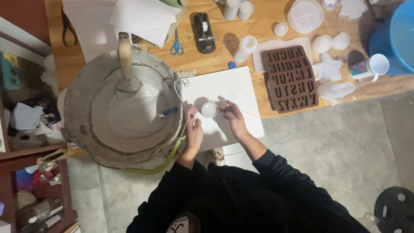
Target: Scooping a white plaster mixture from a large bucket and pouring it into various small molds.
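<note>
Big grey metal bucket of white mix (pixel 123 108) crowding my left hand (pixel 194 133), bare white board (pixel 233 86) open beyond the bucket's right side, brown letter mould (pixel 291 80) blocking further right

One head-worn camera looks steeply down from above, fairly high, over the long wooden table (pixel 267 26) and grey tiled floor (pixel 345 151).

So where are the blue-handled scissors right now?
The blue-handled scissors lie on the wooden table at upper centre, between the white paper sheets and the black tape dispenser.
</note>
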